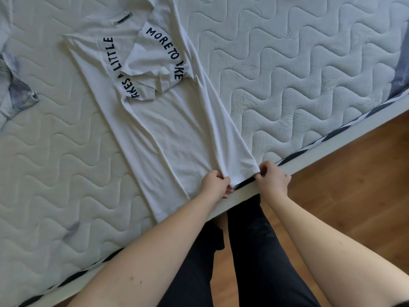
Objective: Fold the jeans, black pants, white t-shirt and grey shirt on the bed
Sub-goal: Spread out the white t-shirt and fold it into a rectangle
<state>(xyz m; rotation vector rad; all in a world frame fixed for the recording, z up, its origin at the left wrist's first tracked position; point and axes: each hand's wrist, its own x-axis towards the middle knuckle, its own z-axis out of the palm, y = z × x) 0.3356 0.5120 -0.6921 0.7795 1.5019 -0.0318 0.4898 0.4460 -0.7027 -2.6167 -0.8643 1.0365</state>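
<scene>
Two hands (243,180) on one t-shirt (177,129)

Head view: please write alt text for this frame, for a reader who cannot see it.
Both hands pinch the bottom hem of a white t-shirt at the near edge of a quilted mattress, the left hand and right hand close together. The sleeves are folded inward over the body, showing dark lettering. Faded jeans lie at the far left.

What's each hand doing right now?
Left hand: pinches the white t-shirt hem.
Right hand: pinches the hem's other corner.
</scene>
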